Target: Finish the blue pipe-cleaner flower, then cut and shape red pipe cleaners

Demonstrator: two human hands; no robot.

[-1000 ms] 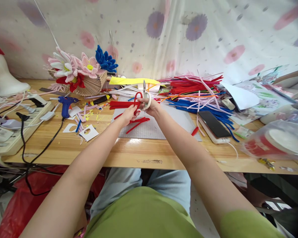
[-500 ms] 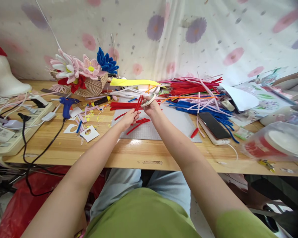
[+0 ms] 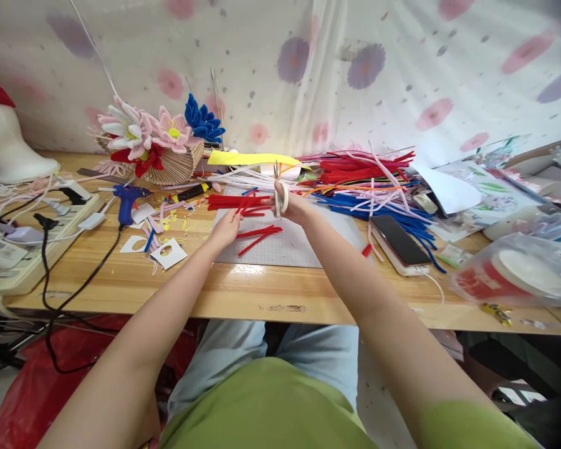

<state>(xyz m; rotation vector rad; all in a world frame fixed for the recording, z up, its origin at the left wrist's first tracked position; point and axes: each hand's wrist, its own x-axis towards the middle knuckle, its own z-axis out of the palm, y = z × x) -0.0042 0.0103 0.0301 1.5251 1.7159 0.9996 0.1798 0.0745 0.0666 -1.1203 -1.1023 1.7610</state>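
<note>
My left hand (image 3: 226,228) is closed over the left part of a grey cutting mat (image 3: 303,240), its fingers pinching red pipe cleaner pieces (image 3: 247,202) that look blurred. To its right, my right hand (image 3: 293,204) is wrapped round scissors (image 3: 281,198) with pale handles, the blades pointing up and away from me. Behind my fingers lies a bundle of red pipe cleaners (image 3: 216,201), partly covered by the hands. Short cut red pieces (image 3: 262,239) rest on the mat just right of my left hand.
Red pipe cleaners (image 3: 350,169) and blue ones (image 3: 378,211) are heaped at the back right, near a phone (image 3: 401,240). A blue glue gun (image 3: 125,202), power strip (image 3: 42,243) and paper scraps (image 3: 169,252) lie left. Fuzzy flowers (image 3: 172,130) stand behind. A bagged cup (image 3: 509,271) sits far right.
My hands have moved apart. The left has gone left and slightly down with the red pieces, while the scissors in my right hand have turned to point upward.
</note>
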